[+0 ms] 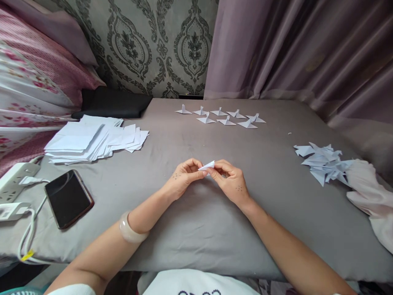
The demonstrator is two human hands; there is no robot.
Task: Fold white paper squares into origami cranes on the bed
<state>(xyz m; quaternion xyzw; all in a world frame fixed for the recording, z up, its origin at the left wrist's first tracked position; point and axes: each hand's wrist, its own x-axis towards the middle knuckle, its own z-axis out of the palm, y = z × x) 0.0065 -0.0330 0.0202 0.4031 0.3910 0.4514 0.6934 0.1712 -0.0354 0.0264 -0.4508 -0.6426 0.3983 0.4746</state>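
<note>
A folded paper [208, 165] is pinched by left hand [186, 175] and right hand [232, 182], eight origami birds [226, 121] seemingly finished, a paper stack [73, 135] apparently unused.

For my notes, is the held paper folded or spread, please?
Folded: the paper forms a narrow, pointed wedge between left hand and right hand.

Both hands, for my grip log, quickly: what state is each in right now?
Left hand: closed, pinching the folded white paper.
Right hand: closed, pinching the same folded white paper.
</note>
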